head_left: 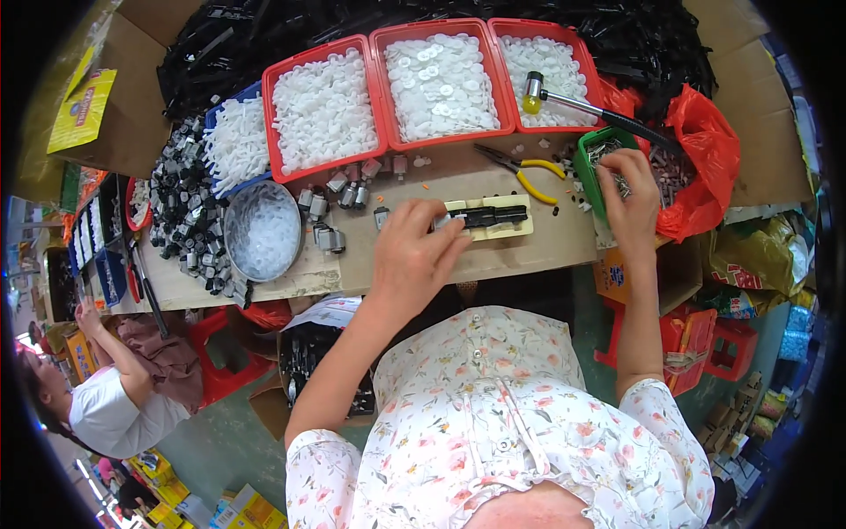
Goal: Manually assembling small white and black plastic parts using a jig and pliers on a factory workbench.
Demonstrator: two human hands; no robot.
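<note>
A long black plastic part [492,216] lies in a cream-coloured holder [504,233] on the table in front of me. My left hand [412,247] is closed around the left end of this part, its fingers bent over it and hiding that end. Over on the right, my right hand [629,189] dips its bent fingertips into a green tray [585,173] of small metal pins [610,148]. The fingers are drawn together there; what they pinch is too small to make out. Yellow-handled pliers [529,175] rest behind the holder.
Three red trays [384,132] of white plastic pieces line the back. A hammer [582,108] lies across the right one and a red bag [702,150]. Small motors [189,207] and a round bowl [263,231] are at left. Another person [115,388] sits far left.
</note>
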